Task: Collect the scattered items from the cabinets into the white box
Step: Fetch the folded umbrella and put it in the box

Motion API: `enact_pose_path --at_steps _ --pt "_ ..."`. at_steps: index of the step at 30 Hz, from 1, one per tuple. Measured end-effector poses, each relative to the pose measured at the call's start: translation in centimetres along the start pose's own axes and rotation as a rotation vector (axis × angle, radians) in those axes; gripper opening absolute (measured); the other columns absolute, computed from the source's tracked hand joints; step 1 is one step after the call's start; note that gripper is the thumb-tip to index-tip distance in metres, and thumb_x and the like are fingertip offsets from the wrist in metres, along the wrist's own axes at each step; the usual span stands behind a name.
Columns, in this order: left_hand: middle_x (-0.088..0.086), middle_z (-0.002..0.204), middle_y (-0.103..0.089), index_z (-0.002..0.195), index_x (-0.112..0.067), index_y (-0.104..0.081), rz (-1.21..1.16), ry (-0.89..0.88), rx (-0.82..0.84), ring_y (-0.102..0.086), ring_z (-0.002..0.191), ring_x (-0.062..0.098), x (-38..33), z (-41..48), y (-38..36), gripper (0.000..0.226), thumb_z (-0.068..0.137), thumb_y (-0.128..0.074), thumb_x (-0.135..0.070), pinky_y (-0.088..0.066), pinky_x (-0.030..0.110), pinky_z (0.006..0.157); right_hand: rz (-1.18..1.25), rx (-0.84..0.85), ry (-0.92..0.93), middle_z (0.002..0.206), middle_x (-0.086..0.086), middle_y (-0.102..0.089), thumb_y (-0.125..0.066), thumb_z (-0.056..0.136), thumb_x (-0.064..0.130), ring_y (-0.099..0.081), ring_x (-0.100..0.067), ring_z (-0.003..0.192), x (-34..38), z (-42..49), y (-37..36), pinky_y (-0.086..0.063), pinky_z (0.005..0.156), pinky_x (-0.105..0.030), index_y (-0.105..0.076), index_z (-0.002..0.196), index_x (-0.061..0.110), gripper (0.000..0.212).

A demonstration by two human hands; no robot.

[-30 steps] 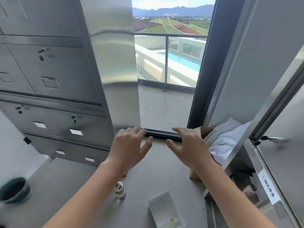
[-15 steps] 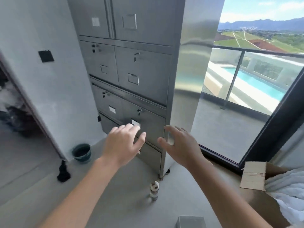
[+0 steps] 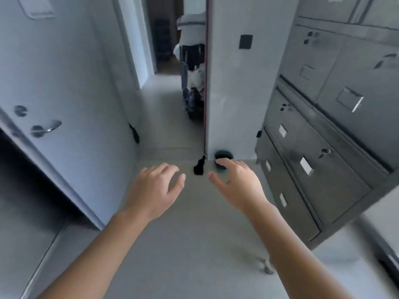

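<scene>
The right hand (image 3: 237,186) hid part of a dark bowl (image 3: 224,154), and a small object (image 3: 267,266) beside that forearm was too blurred to identify.

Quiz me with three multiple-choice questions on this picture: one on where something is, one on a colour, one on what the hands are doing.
1. Where is the dark round bowl?
A. On the floor at the foot of the wall, left of the metal cabinet
B. On top of the cabinet
C. In a hand

2. What colour is the small square plate on the wall?
A. White
B. Red
C. Black

3. How are the left hand and right hand?
A. Both grip a bottle
B. Both open, holding nothing
C. One pulls a drawer

Answers:
1 A: the bowl sits on the floor against the wall, partly behind the right hand.
2 C: it shows black against the pale wall.
3 B: both hover over the floor with nothing in them.
</scene>
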State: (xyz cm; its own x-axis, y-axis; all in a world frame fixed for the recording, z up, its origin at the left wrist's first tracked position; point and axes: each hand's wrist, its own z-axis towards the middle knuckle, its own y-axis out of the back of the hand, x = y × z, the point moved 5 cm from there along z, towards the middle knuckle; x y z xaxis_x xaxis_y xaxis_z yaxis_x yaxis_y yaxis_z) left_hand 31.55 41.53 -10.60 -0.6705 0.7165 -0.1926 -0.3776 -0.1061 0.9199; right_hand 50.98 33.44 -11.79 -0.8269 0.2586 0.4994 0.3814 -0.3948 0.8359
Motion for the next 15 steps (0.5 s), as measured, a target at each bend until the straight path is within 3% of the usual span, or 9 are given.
enact_pose_path --at_steps 4,7,11,15 --pt "-0.004 0.098 -0.070 0.106 -0.018 -0.067 0.101 0.205 -0.033 -0.064 0.084 0.025 6.8 -5.4 4.4 0.050 0.096 -0.032 -0.052 -0.048 0.036 0.074 0.054 0.130 0.191 0.119 0.000 -0.068 -0.060 0.093 0.053 -0.056 -0.025 0.116 8.4 1.4 -5.7 -0.048 0.087 -0.035 -0.062 0.124 0.019 0.047" --pt "-0.003 0.101 -0.071 0.108 -0.016 -0.067 0.169 0.331 -0.094 -0.065 0.089 0.024 11.9 -9.1 8.2 0.055 0.096 -0.029 -0.053 -0.048 0.037 0.078 0.105 0.174 0.348 0.135 0.003 -0.064 -0.059 0.093 0.054 -0.053 -0.022 0.128 15.8 2.2 -9.1 -0.045 0.097 -0.033 -0.059 0.135 0.022 0.053" --pt "-0.003 0.094 -0.071 0.102 -0.018 -0.069 0.284 0.454 -0.177 -0.065 0.080 0.026 18.2 -12.8 13.1 0.049 0.094 -0.033 -0.050 -0.047 0.034 0.068 0.194 0.220 0.473 0.135 0.005 -0.065 -0.058 0.093 0.055 -0.053 -0.019 0.129 25.1 2.5 -12.9 -0.045 0.094 -0.030 -0.059 0.137 0.023 0.055" --pt "-0.006 0.093 -0.070 0.101 -0.021 -0.068 0.346 0.563 -0.212 -0.064 0.078 0.027 24.4 -15.7 16.4 0.046 0.094 -0.034 -0.051 -0.048 0.034 0.069 0.238 0.275 0.569 0.136 0.007 -0.064 -0.056 0.093 0.057 -0.052 -0.016 0.131 32.8 2.4 -16.8 -0.046 0.099 -0.032 -0.058 0.139 0.024 0.056"
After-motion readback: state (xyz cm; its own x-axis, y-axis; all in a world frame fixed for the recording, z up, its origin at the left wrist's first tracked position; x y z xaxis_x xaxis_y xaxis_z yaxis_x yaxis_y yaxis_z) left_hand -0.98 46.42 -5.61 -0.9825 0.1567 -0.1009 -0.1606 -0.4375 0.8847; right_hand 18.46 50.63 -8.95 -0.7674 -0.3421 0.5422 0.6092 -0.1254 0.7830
